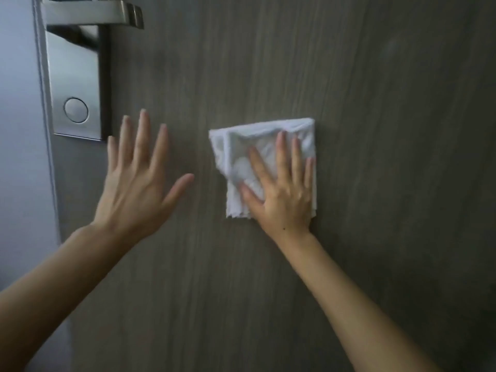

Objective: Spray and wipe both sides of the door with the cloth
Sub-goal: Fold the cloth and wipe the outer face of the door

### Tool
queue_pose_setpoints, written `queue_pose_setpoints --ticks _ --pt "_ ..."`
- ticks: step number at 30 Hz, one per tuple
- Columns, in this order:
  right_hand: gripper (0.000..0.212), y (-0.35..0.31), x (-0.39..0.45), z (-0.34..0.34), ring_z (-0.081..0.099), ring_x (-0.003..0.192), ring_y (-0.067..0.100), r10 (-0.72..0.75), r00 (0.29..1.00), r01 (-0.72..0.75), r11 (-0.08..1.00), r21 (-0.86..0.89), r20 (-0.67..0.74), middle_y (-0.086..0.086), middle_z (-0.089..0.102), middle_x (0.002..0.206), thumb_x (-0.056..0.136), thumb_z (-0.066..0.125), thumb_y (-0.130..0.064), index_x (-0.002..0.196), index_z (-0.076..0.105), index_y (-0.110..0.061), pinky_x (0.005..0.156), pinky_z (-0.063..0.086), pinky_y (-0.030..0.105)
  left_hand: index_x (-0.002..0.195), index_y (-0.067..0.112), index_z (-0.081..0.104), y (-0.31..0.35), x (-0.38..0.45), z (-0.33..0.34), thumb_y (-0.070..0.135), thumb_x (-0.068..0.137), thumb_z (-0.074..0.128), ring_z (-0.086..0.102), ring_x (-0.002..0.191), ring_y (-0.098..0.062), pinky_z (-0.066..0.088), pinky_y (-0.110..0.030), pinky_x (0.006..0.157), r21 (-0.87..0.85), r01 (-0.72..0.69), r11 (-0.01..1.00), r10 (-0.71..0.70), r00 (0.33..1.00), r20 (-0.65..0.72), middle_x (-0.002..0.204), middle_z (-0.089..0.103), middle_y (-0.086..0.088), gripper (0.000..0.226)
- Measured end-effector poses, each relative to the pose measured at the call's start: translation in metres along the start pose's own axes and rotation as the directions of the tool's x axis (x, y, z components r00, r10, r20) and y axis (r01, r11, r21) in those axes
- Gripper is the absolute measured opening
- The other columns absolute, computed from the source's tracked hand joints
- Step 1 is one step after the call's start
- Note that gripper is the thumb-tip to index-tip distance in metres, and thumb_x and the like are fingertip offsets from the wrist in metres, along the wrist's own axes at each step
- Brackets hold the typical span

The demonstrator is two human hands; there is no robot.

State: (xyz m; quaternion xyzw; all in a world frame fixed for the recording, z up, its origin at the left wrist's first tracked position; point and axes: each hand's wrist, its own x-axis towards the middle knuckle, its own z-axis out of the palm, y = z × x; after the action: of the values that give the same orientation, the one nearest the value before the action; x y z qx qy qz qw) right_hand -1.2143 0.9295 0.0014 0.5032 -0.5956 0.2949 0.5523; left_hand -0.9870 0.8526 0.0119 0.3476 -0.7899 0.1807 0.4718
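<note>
**Now wiping this face of the door**

Right now the cloth (264,159), folded into a white pad, lies flat against the door (375,183) about mid-panel, below and well to the right of the lock plate (76,84). My right hand (281,194) presses it there, fingers (280,154) straight and spread, gripping nothing. My left hand (137,183) is splayed at the wood just beside the plate's lower corner, fingers released, likely steadying the door. I judge the wiping step is under way on this side. Next I should sweep the pad across the unwiped grain with steady pressure, keeping the folds from bunching. No spray bottle is in view.
</note>
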Motion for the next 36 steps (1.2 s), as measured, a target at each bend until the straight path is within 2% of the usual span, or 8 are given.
queue_pose_setpoints --ticks 5,7,9,12,15,19,27,36 --pt "0.065 -0.03 -0.143 0.021 0.015 0.148 0.021 -0.555 0.775 0.592 0.805 -0.04 0.301 0.001 0.028 0.155 0.082 0.057 -0.059 0.141 0.044 -0.038 0.121 0.004 0.042 0.151 0.015 0.02 0.051 0.002 0.023 0.059 0.09 0.027 0.001 0.144 -0.044 0.012 -0.065 0.111 -0.029 -0.13 0.991 0.131 0.99 0.046 0.158 0.003 -0.023 0.075" --pt "0.059 -0.022 -0.175 0.024 0.03 0.142 0.018 -0.557 0.704 0.629 0.777 -0.022 0.441 0.002 0.038 0.151 0.085 0.057 -0.05 0.141 0.046 -0.031 0.121 0.014 0.04 0.151 0.016 0.02 0.056 0.003 0.034 0.059 0.09 0.025 0.003 0.143 -0.047 0.019 -0.07 0.108 0.022 -0.145 0.989 0.142 0.985 0.099 0.157 0.005 -0.025 0.075" --pt "0.04 0.014 -0.167 0.016 0.044 0.135 0.015 -0.28 0.867 0.361 0.923 -0.131 0.412 0.002 0.049 0.144 0.099 0.045 -0.033 0.137 0.053 -0.023 0.111 0.038 0.033 0.15 0.015 0.021 0.057 0.002 0.039 0.059 0.09 0.026 0.006 0.142 -0.049 0.023 -0.071 0.106 0.058 -0.139 0.989 0.132 0.984 0.12 0.156 0.008 -0.027 0.075" --pt "0.049 0.111 -0.151 -0.008 0.027 0.144 0.017 -0.589 0.746 0.622 0.783 -0.008 0.31 -0.004 0.036 0.152 0.098 0.043 -0.045 0.145 0.038 -0.033 0.117 0.027 0.036 0.148 0.012 0.028 0.057 0.007 0.038 0.057 0.09 0.028 0.011 0.141 -0.051 0.025 -0.07 0.103 0.069 -0.138 0.988 0.13 0.985 0.116 0.155 0.012 -0.028 0.074" --pt "0.057 0.171 -0.105 -0.032 0.019 0.146 0.026 -0.176 0.983 0.18 0.977 -0.116 0.045 0.008 0.033 0.151 0.097 0.037 -0.057 0.15 0.026 -0.035 0.119 0.013 0.046 0.148 0.011 0.029 0.062 0.008 0.035 0.057 0.09 0.029 0.012 0.139 -0.052 0.025 -0.071 0.102 0.071 -0.129 0.989 0.121 0.987 0.11 0.154 0.013 -0.03 0.074" --pt "0.055 0.123 -0.075 -0.021 0.024 0.143 0.038 0.298 0.946 -0.309 0.948 -0.074 -0.128 0.018 0.029 0.154 0.098 0.036 -0.057 0.144 0.041 -0.027 0.115 0.019 0.054 0.148 0.011 0.027 0.062 0.008 0.038 0.059 0.09 0.028 0.011 0.14 -0.053 0.023 -0.071 0.103 0.089 -0.136 0.987 0.125 0.985 0.12 0.154 0.011 -0.03 0.075" --pt "0.042 0.043 -0.168 0.01 0.032 0.142 0.018 -0.455 0.886 0.452 0.89 0.05 0.084 -0.004 0.043 0.149 0.093 0.058 -0.042 0.135 0.053 -0.037 0.117 0.02 0.04 0.15 0.016 0.021 0.062 0.006 0.031 0.065 0.088 0.025 0.004 0.142 -0.049 0.018 -0.068 0.107 0.067 -0.119 0.991 0.111 0.987 0.114 0.157 0.004 -0.025 0.079" --pt "0.023 0.042 -0.19 -0.001 0.053 0.127 0.024 -0.516 0.855 0.501 0.847 0.177 0.046 0.005 0.061 0.132 0.094 0.061 -0.018 0.115 0.069 -0.019 0.106 0.041 0.047 0.15 0.014 0.02 0.08 -0.065 0.053 0.062 0.09 0.022 0.002 0.145 -0.043 0.01 -0.062 0.112 -0.051 -0.059 0.997 0.068 0.978 0.199 0.159 0.001 -0.021 0.077"
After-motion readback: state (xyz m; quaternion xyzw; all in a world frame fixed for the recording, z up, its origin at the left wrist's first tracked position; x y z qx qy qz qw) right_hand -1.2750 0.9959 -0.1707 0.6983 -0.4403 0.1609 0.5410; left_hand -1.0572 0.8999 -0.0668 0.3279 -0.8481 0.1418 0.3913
